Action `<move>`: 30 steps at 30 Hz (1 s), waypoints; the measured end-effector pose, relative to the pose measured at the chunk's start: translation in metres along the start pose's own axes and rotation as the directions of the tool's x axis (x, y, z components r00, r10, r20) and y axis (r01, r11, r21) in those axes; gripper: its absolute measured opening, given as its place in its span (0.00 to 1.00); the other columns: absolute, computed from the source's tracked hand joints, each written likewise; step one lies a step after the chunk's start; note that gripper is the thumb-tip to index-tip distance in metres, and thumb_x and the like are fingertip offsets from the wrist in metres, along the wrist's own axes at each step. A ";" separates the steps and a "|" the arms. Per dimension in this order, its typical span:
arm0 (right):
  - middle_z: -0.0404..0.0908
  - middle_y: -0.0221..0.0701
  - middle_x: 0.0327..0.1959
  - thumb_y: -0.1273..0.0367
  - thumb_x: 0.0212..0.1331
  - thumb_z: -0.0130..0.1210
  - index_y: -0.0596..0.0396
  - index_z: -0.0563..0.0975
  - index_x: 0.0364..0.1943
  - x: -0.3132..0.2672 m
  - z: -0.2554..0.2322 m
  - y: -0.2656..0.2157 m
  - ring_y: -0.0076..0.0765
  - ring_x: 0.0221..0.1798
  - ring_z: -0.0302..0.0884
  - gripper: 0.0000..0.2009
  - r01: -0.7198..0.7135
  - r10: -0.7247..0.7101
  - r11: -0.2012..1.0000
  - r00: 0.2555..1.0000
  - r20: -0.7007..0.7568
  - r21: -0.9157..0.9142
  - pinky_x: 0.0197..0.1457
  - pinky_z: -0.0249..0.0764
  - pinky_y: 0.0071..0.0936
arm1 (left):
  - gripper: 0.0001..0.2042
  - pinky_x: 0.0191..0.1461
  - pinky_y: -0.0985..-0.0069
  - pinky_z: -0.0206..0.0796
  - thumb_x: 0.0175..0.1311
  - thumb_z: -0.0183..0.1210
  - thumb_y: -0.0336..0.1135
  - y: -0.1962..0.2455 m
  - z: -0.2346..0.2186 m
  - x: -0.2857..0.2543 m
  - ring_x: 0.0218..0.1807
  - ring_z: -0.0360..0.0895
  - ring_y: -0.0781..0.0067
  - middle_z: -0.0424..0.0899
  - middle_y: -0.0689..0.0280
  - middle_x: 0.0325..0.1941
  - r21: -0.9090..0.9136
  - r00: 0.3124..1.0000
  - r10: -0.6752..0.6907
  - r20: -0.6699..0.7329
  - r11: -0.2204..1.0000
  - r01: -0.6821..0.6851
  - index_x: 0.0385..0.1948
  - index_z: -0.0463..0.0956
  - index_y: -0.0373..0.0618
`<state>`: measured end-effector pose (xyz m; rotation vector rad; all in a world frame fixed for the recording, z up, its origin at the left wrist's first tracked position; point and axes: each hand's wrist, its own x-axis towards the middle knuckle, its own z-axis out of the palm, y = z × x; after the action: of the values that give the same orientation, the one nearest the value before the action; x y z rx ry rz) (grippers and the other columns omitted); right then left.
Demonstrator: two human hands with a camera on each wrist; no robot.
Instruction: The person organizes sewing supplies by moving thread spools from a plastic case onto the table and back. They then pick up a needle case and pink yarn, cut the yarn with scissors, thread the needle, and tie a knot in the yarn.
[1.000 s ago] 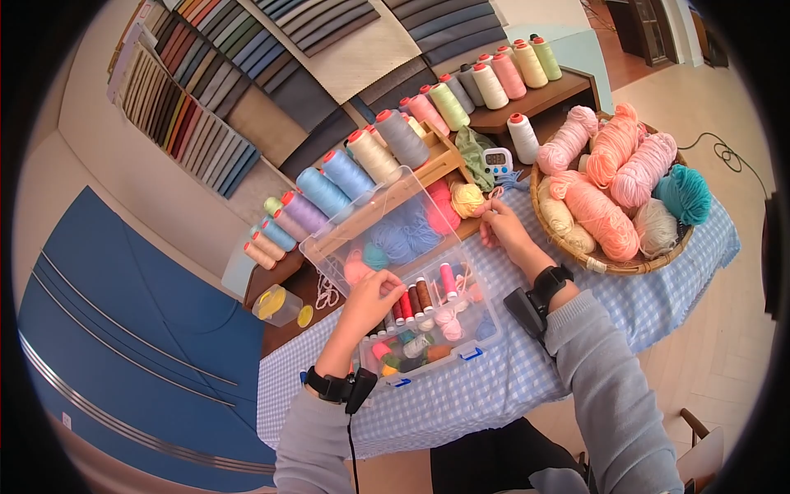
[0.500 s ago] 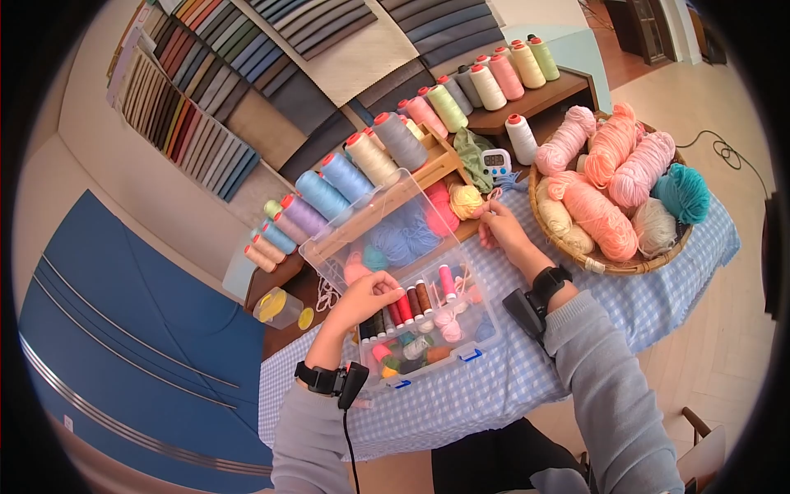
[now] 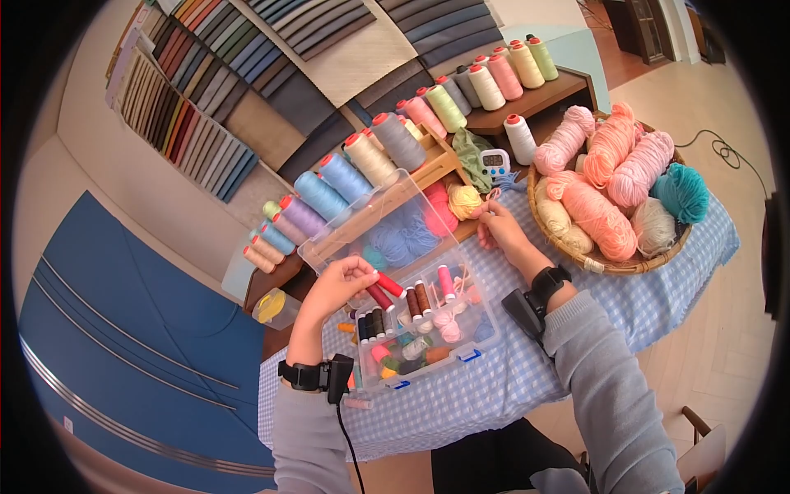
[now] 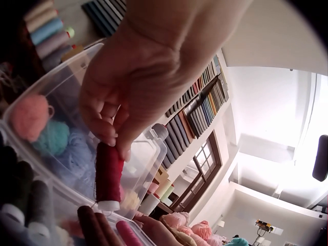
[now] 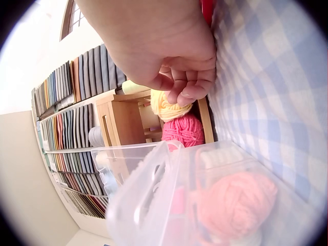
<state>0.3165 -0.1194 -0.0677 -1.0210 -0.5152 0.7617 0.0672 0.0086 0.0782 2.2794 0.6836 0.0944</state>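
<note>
Apparently partway through shifting thread at the clear plastic box [image 3: 437, 367]: gripping two red thread spools with white ends [image 3: 389, 284] in the left hand [image 3: 332, 288], just above its upper compartments, near the brown spools [image 3: 413, 302]. Probably calling next for a steady pinch, without knocking those neighbours. Beyond the box, beside the yellow yarn ball [image 3: 464, 201], with the right hand [image 3: 505, 233] bent-fingered; impossible to tell whether grasping anything. Too small to read: digits on the white timer [image 3: 495, 162] past the box; nowhere any legible brand.
</note>
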 end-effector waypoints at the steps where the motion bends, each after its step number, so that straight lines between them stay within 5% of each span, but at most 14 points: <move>1: 0.70 0.28 0.13 0.70 0.58 0.38 0.53 0.68 0.34 0.001 0.000 0.000 0.23 0.12 0.65 0.06 0.004 -0.004 1.000 1.000 -0.001 0.000 0.13 0.59 0.19 | 0.09 0.26 0.89 0.59 0.56 0.58 0.37 0.003 0.001 0.002 0.22 0.67 0.87 0.74 0.73 0.22 -0.034 1.000 0.009 0.005 0.999 -0.009 0.30 0.75 0.41; 6: 0.70 0.27 0.13 0.70 0.58 0.39 0.53 0.68 0.34 0.000 0.000 -0.001 0.22 0.12 0.65 0.06 -0.009 0.009 1.000 1.000 -0.003 -0.006 0.13 0.59 0.19 | 0.10 0.27 0.88 0.58 0.59 0.56 0.40 -0.005 0.023 0.021 0.24 0.65 0.88 0.73 0.75 0.23 0.046 0.994 0.083 0.072 0.995 -0.086 0.30 0.75 0.42; 14: 0.70 0.27 0.13 0.71 0.57 0.39 0.53 0.68 0.34 -0.001 0.001 -0.001 0.22 0.11 0.65 0.06 -0.003 0.003 1.000 1.000 -0.007 0.001 0.13 0.58 0.19 | 0.12 0.29 0.86 0.59 0.60 0.54 0.41 0.009 0.041 0.027 0.27 0.67 0.87 0.74 0.73 0.25 0.011 0.990 -0.096 0.103 0.995 0.095 0.31 0.74 0.39; 17: 0.70 0.27 0.13 0.71 0.57 0.39 0.53 0.68 0.34 -0.002 0.001 -0.002 0.22 0.11 0.65 0.05 -0.011 0.011 1.000 1.000 -0.004 0.005 0.13 0.58 0.18 | 0.12 0.27 0.88 0.58 0.62 0.52 0.42 -0.016 0.047 0.037 0.23 0.66 0.88 0.71 0.76 0.20 -0.109 0.980 0.029 0.199 0.994 -0.008 0.27 0.74 0.42; 23: 0.69 0.27 0.13 0.71 0.57 0.40 0.53 0.68 0.34 -0.002 0.001 -0.002 0.22 0.11 0.65 0.05 -0.005 0.005 1.000 1.000 -0.005 0.005 0.13 0.59 0.18 | 0.15 0.33 0.81 0.64 0.59 0.55 0.43 -0.012 0.032 0.035 0.28 0.71 0.81 0.76 0.69 0.23 0.217 0.976 -0.120 0.180 0.973 0.080 0.29 0.74 0.37; 25: 0.69 0.27 0.13 0.71 0.57 0.40 0.53 0.68 0.34 -0.002 0.001 -0.003 0.22 0.11 0.65 0.05 -0.001 0.001 1.000 1.000 -0.002 0.003 0.13 0.59 0.19 | 0.15 0.32 0.79 0.64 0.57 0.56 0.43 -0.017 0.030 0.032 0.28 0.72 0.78 0.76 0.66 0.22 0.528 0.999 0.033 0.009 0.848 -0.033 0.28 0.74 0.37; 30: 0.69 0.27 0.13 0.71 0.57 0.40 0.53 0.68 0.34 -0.002 0.001 -0.002 0.22 0.11 0.65 0.05 0.003 -0.003 1.000 1.000 -0.003 0.005 0.13 0.59 0.19 | 0.15 0.31 0.78 0.64 0.56 0.56 0.44 -0.002 0.040 0.027 0.26 0.72 0.76 0.75 0.64 0.21 0.411 0.996 0.086 0.015 0.908 -0.085 0.27 0.74 0.37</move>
<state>0.3153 -0.1208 -0.0657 -1.0164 -0.5120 0.7588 0.0994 -0.0023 0.0448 2.7159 0.6516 -0.0067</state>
